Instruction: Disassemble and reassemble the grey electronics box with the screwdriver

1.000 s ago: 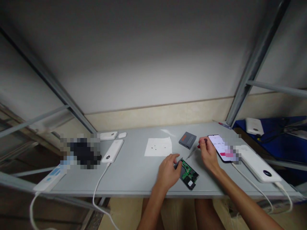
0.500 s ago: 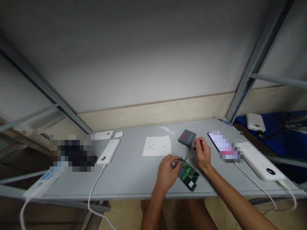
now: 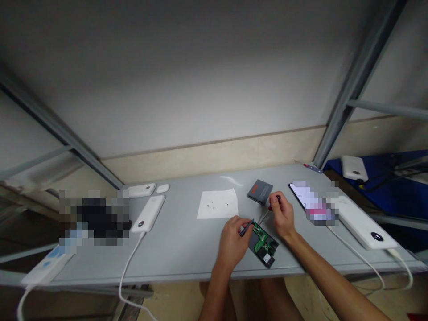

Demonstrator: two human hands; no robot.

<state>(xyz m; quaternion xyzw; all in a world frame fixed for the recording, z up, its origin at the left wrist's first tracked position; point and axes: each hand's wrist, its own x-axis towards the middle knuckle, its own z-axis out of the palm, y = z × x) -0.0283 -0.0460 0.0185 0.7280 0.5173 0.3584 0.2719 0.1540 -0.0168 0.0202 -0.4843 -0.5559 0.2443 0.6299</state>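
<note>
My left hand (image 3: 234, 238) is closed in a pinch on a slim dark tool (image 3: 246, 228), tweezer-like in shape, whose tip points at the upper end of a green circuit board (image 3: 263, 243). The board lies in a dark casing close to the table's front edge, and my left fingers cover its left side. In my right hand (image 3: 282, 214) is a screwdriver (image 3: 264, 216) with a dark red handle, held tilted. Its metal shaft runs down to the board's top corner, beside the tool's tip. Whether it sits on a screw is too small to see.
Behind the board lie a white paper (image 3: 218, 204) with several tiny dark screws and a dark grey square case (image 3: 260, 191). White power banks (image 3: 149, 214) and a power strip (image 3: 50, 263) are on the left. A phone (image 3: 306, 198) and a cabled power bank (image 3: 366, 225) are at right.
The camera view has shifted slightly. Both hands, the screwdriver and the board keep nearly the same places relative to each other.
</note>
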